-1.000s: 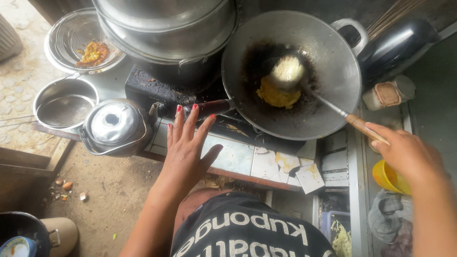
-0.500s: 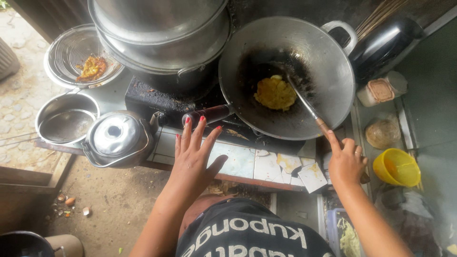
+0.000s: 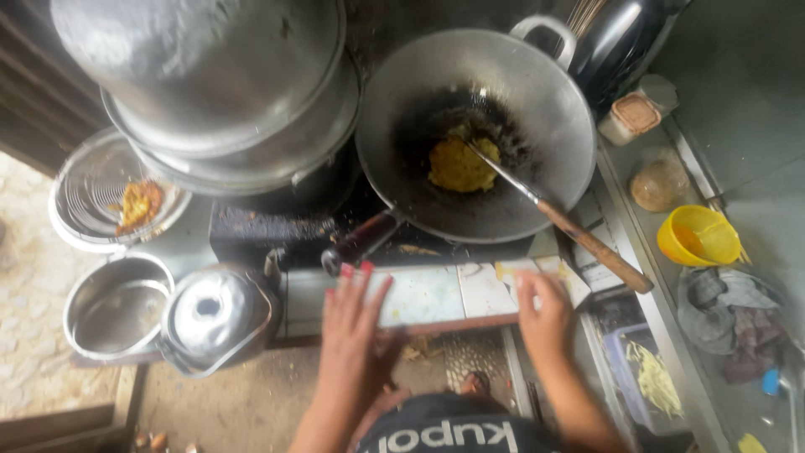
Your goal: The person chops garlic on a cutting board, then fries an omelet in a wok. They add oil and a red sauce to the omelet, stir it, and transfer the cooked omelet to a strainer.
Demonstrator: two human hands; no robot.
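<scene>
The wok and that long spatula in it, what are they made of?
The wok looks like bare grey metal: its rim shines dully, while its middle is blackened around the yellow food. The spatula seems to have a thin shiny metal shaft and a brown handle, probably wood, since it looks matte.

The tiled front edge of the worktop (image 3: 436, 294) lies bare between the left hand (image 3: 352, 323) and right hand (image 3: 545, 315), leaving room to pass. Far of it, the dark red wok handle (image 3: 365, 242) juts near the left hand's fingertips. On the right, the wooden-handled metal spatula (image 3: 579, 235) slants out of the round grey metal wok (image 3: 474, 134), barring the way. On the left, a lidded steel kettle (image 3: 214, 315) stands close.
</scene>
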